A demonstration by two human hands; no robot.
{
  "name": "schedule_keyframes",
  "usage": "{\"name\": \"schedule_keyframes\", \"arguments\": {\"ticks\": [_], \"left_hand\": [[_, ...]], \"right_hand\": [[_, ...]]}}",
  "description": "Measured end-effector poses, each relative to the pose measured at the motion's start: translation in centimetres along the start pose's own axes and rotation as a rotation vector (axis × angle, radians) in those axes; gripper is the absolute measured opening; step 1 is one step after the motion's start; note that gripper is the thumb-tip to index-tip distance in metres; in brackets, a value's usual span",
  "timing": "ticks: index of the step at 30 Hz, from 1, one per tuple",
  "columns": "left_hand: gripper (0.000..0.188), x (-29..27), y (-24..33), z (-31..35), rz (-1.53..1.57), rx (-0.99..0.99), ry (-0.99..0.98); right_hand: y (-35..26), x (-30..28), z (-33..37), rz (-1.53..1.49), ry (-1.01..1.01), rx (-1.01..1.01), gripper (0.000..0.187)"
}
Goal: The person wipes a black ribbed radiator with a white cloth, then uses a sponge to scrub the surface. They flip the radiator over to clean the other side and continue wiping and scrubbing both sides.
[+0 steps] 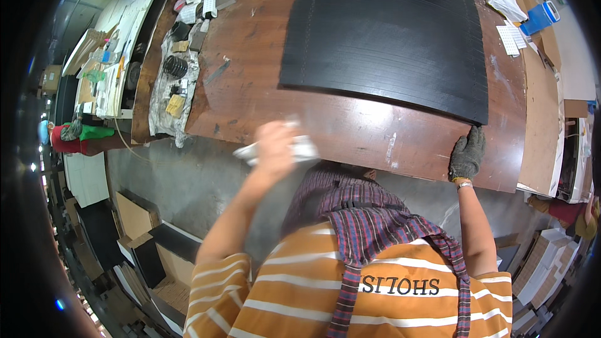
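Fingers (277, 130) of the bare left hand (275, 150) clutch one white cloth (305, 149) near mid-frame. One gloved right hand (468, 154) touches one black stack (388, 34), upper centre, at its lower-right corner; whether those fingertips grip, I can't tell.

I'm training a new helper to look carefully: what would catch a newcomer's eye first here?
Probably the large stack of black sheets at top centre, dark against the brown table. Next, the mismatched hands: the gloved right hand at the stack's near right corner, and the bare, blurred left hand holding a white cloth by the table's near edge.
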State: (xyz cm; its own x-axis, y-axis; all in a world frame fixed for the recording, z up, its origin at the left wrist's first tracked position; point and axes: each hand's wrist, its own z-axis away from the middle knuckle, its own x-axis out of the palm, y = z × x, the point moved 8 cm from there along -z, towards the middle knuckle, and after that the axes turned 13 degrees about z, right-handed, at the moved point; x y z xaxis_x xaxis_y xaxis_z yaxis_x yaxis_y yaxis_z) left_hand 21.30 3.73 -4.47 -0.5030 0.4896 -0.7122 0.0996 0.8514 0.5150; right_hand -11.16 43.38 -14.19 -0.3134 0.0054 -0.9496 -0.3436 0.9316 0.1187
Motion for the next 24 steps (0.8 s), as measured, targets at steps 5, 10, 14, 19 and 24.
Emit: {"name": "schedule_keyframes", "arguments": {"ticks": [5, 10, 14, 19, 24], "left_hand": [[0.048, 17.0, 0.9, -1.7, 0.094, -0.082, -0.388], [0.053, 0.1, -13.7, 8.3, -0.462, -0.548, 0.015], [0.027, -13.6, -18.8, 16.0, -0.549, -0.946, 0.372], [0.048, -2.0, -11.0, 7.3, -0.487, -0.544, 0.009], [0.06, 14.9, 0.5, -2.9, -0.176, -0.216, -0.29]], "right_hand": [[0.3, 0.2, 0.0, -0.042, 0.025, -0.005, 0.049], [0.3, 0.2, -0.2, -0.018, 0.011, -0.008, 0.049], [0.1, 0.1, 0.0, -0.017, 0.017, 0.003, 0.05], [0.1, 0.3, -0.1, -0.064, -0.024, 0.018, 0.053], [3.0, -1.2, 2.1, -0.404, 0.066, 0.131, 0.041]]}}
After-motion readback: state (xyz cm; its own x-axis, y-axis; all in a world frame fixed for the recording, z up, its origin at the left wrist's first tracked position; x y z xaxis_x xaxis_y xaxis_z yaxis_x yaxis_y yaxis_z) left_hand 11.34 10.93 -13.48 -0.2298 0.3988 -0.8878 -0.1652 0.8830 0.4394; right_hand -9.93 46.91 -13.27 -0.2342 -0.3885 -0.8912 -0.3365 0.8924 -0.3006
